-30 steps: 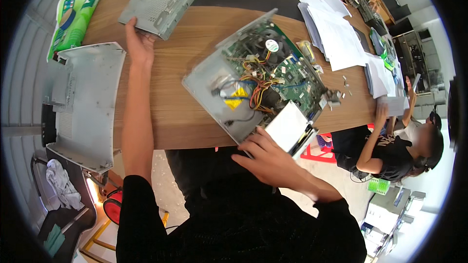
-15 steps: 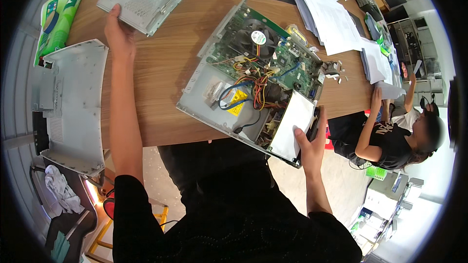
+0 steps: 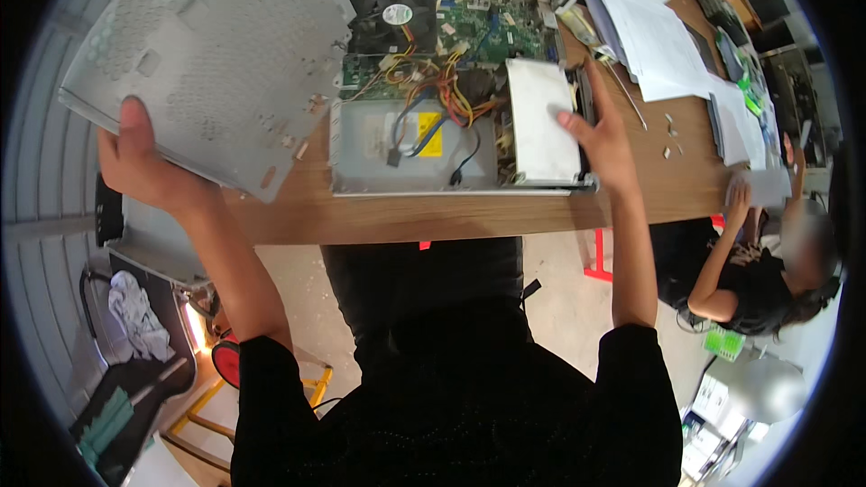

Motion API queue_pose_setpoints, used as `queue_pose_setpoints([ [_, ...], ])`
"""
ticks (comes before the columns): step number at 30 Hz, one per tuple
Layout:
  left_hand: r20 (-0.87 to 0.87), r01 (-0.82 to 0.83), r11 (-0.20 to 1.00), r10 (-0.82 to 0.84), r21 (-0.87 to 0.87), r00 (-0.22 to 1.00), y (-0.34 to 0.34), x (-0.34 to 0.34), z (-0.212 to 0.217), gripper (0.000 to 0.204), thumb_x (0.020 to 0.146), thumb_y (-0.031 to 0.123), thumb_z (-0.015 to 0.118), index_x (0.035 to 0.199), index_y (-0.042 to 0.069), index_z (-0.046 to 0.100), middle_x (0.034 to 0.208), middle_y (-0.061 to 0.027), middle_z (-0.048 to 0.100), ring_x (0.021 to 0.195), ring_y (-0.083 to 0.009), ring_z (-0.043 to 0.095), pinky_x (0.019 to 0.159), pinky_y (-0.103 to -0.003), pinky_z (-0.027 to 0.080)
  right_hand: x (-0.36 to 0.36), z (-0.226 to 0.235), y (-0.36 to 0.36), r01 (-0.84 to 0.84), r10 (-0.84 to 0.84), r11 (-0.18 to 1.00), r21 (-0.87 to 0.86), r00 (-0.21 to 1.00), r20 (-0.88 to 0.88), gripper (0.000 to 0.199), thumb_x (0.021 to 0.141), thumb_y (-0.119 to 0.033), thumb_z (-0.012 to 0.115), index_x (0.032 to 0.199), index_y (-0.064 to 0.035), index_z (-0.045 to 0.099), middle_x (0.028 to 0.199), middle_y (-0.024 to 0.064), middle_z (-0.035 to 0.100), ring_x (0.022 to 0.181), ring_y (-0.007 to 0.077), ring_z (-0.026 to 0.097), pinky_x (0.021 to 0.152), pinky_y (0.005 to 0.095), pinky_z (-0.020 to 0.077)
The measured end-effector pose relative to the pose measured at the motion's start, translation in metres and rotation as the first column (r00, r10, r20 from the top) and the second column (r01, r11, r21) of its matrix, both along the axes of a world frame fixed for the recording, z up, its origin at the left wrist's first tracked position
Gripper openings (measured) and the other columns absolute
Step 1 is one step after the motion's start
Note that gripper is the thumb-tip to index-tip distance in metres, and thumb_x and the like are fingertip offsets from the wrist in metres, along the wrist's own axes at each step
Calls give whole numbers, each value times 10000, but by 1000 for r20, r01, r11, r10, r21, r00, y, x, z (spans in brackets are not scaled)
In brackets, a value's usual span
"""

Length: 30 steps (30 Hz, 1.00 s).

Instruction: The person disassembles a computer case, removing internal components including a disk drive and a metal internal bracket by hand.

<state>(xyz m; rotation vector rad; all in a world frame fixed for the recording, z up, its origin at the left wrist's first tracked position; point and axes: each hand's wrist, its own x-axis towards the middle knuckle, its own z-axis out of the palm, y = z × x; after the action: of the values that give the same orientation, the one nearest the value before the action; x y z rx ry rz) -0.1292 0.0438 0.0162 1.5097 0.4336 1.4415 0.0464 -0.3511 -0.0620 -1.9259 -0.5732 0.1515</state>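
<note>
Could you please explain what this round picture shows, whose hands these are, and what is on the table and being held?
There is no machine here, only a person working with bare hands. The picture comes from a wide-angle camera worn on that person's head, looking down, so straight edges bend. The left hand holds up a grey perforated metal cover panel. The right hand rests on a silver drive box inside an opened computer case, where a green circuit board, a fan and coloured wires show. The case lies on a wooden table beside paper sheets. Another person sits at the right.
</note>
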Motion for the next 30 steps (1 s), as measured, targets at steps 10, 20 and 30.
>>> queue_pose_setpoints([
  [10, -138, -221, 924, 274, 313, 952, -27, -33, -7, 355, 829, 269, 764, 982, -38, 673, 813, -44, 673, 693, -112, 578, 638, -242, 456, -10, 57, 49, 164, -67, 972, -169, 882, 466, 476, 933, -237, 675, 1352, -31, 581, 1332, 166, 630, 1230, 309, 610, 1038, 366, 455],
  [20, -139, -43, 660, 221, 750, 965, -112, -9, -36, 533, 665, 433, 851, 856, -25, 657, 638, -59, 569, 458, -213, 495, 418, -310, 394, -157, 29, 134, -299, 330, 944, -141, 884, 332, 840, 760, -49, 773, 1461, 55, 321, 1507, 296, 338, 1382, 431, 380, 1122, 493, 347],
  [30, -375, 55, 774, 242, 631, 895, -151, -32, -58, 635, 667, 400, 886, 1041, -45, 631, 732, -95, 598, 552, -221, 562, 478, -312, 449, -145, -43, 122, -242, 214, 970, 21, 892, 398, 486, 774, -143, 762, 1181, 28, 559, 1134, 212, 610, 998, 398, 615, 863, 484, 479],
])
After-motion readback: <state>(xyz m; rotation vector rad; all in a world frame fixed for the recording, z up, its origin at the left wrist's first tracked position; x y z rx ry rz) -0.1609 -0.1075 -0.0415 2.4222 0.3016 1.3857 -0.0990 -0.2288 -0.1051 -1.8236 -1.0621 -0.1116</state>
